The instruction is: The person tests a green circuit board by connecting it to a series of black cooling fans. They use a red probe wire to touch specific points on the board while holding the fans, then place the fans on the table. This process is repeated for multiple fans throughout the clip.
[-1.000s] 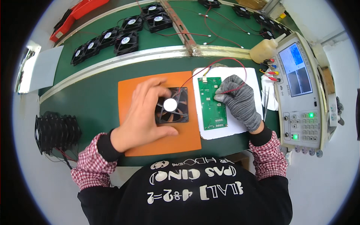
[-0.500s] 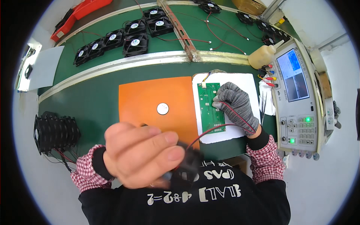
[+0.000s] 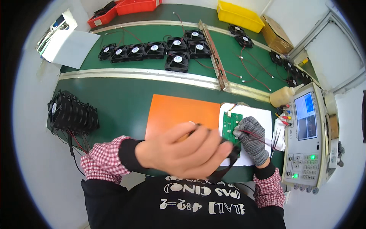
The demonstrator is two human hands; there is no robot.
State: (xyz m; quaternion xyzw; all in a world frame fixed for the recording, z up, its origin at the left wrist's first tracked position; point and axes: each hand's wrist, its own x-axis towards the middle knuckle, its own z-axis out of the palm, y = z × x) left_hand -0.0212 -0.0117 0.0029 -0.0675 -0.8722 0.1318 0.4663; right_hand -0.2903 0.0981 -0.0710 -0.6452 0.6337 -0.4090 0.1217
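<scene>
My bare left hand (image 3: 183, 152) is closed around a small black fan (image 3: 229, 159), held up in front of my chest. The hand covers much of the fan. In a grey knit glove, my right hand (image 3: 251, 139) pinches the end of the fan's red and black wires (image 3: 248, 133) at the right edge of a green circuit board (image 3: 228, 124). Its fingertips hide the plug. The board lies on a white pad (image 3: 263, 119), with a multicoloured cable (image 3: 233, 108) plugged in at its top. An orange mat (image 3: 171, 110) lies left of the pad.
A row of black fans (image 3: 49, 110) stands at the left. More fans (image 3: 154, 47) lie on the far green surface beyond a metal rail (image 3: 152, 78). Right of the pad are tweezers (image 3: 275, 141), a bottle (image 3: 281, 97) and a test instrument (image 3: 305, 149) with a lit screen.
The whole view has shifted, so the bench appears lower and further right. My left hand has brought the fan closer to the board, while my right hand stays at the board's edge.
</scene>
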